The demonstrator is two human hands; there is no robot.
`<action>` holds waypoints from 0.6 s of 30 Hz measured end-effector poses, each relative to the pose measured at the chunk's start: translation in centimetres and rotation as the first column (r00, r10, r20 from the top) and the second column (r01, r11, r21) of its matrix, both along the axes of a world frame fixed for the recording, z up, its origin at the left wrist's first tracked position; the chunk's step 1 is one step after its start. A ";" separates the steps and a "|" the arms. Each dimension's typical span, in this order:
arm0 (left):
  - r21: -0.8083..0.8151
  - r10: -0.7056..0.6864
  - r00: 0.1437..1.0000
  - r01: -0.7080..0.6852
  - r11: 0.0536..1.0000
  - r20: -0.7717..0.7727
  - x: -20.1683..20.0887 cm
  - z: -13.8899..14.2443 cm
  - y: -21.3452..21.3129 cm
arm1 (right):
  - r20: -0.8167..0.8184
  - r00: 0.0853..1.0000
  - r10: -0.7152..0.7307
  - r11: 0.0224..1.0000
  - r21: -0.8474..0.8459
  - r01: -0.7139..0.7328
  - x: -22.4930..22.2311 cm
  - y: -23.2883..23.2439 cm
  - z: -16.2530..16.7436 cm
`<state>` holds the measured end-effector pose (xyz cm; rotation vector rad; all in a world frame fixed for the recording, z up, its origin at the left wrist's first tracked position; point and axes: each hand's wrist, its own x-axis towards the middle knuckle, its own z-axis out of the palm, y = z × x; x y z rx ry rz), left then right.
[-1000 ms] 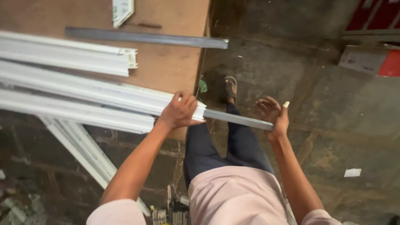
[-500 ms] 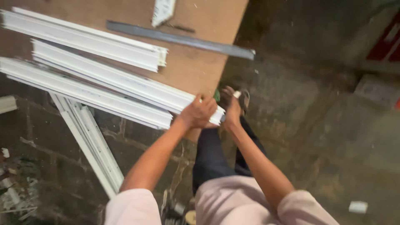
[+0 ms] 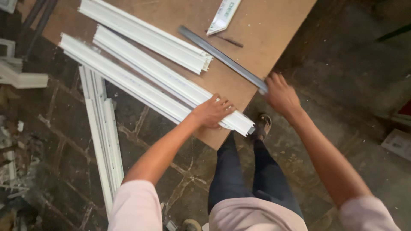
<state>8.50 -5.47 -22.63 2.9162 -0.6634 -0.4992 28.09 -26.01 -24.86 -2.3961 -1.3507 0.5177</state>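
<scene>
Left hand point(image 3: 212, 112) laid palm-down on the near end of a long white window profile point(image 3: 158, 81), fingers spread flat across its top face, pressing rather than wrapping; no closed grip, apparently to pin the piece against the brown tabletop point(image 3: 278, 25) and stop it from sliding or rocking. Near end of that profile projecting slightly past the tabletop's near edge, just beside the person's dark trousers and sandalled foot point(image 3: 261, 125). Right hand point(image 3: 280, 95) placed on the near end of a grey metal bar point(image 3: 222, 57), fingers curled over the bar's tip at the right-hand tabletop edge; whether fully closed round the bar or only resting on it cannot be told, since the fingertips are hidden behind the bar. Bar set diagonally from centre-far toward near-right, roughly parallel with the profiles. Second white profile point(image 3: 145, 36) lying further off on the tabletop, apart from the pressed one, its cut end facing right. Third long white profile point(image 3: 120, 79) lying alongside the pressed piece on its left, touching or nearly so. Short mitred white offcut point(image 3: 224, 15) resting at the far edge, just beyond the bar. Further white profiles point(image 3: 102, 132) lying on the stone floor point(image 3: 55, 162) to the left, below the tabletop edge, well apart from both hands.
</scene>
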 end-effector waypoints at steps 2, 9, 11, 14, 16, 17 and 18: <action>-0.035 -0.062 0.997 0.061 0.998 -0.036 0.2 -0.4 0.3 | -0.141 0.976 -0.168 0.986 -0.006 0.169 -2.6 -5.7 -1.3; -0.202 -0.179 0.979 0.196 0.960 0.100 2.0 -3.2 -0.5 | -0.726 0.146 -0.672 0.572 -0.384 0.725 -17.2 -19.2 -3.7; -0.157 -0.204 0.977 0.211 0.965 0.060 2.0 -3.8 -0.3 | -0.770 0.108 -0.629 0.421 -0.220 0.880 -21.6 -20.5 -2.7; -0.184 -0.181 0.978 0.198 0.963 0.107 1.7 -4.5 0.0 | -0.830 -0.179 -0.528 0.042 -0.236 0.971 -26.4 -19.1 -1.9; -0.179 -0.195 0.974 0.213 0.961 0.117 1.6 -4.9 0.2 | -0.828 -0.224 -0.514 -0.047 -0.233 0.971 -30.4 -15.5 -2.2; -0.149 -0.213 0.972 0.225 0.963 0.097 1.6 -4.9 0.2 | -0.805 -0.136 -0.577 0.021 -0.181 0.983 -32.2 -13.9 -2.6; -0.117 -0.221 0.972 0.229 0.966 0.074 1.6 -4.9 0.2 | -0.802 -0.161 -0.575 0.030 -0.217 0.976 -33.9 -12.5 -3.0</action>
